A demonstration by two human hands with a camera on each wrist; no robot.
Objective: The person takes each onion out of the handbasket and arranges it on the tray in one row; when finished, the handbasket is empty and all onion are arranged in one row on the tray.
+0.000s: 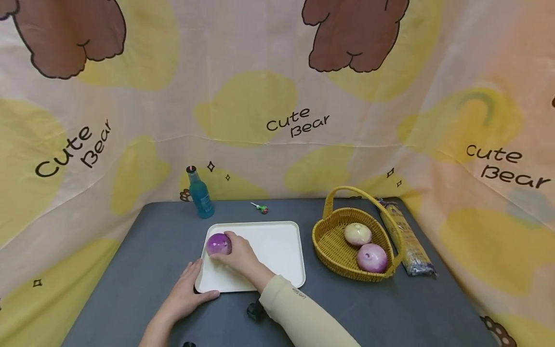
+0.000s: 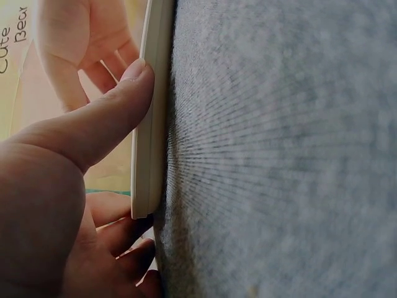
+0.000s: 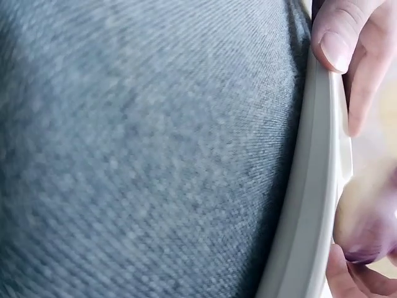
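head view: the right hand [image 1: 237, 254] is gripping a purple onion [image 1: 218, 244] over a white tray [image 1: 272, 246]; the left hand [image 1: 184, 294], outspread, is touching the tray's near-left corner.

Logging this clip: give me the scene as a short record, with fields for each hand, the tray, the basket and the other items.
Right hand: grips purple onion at the left end of the white tray
Left hand: holds the tray's near-left corner
Tray: on dark gray table; whether the purple onion touches it is unclear
Basket: right of tray; holds one pale onion and one pinkish-purple onion
Behind tray: blue bottle, lollipop
Beside basket: long package to its right
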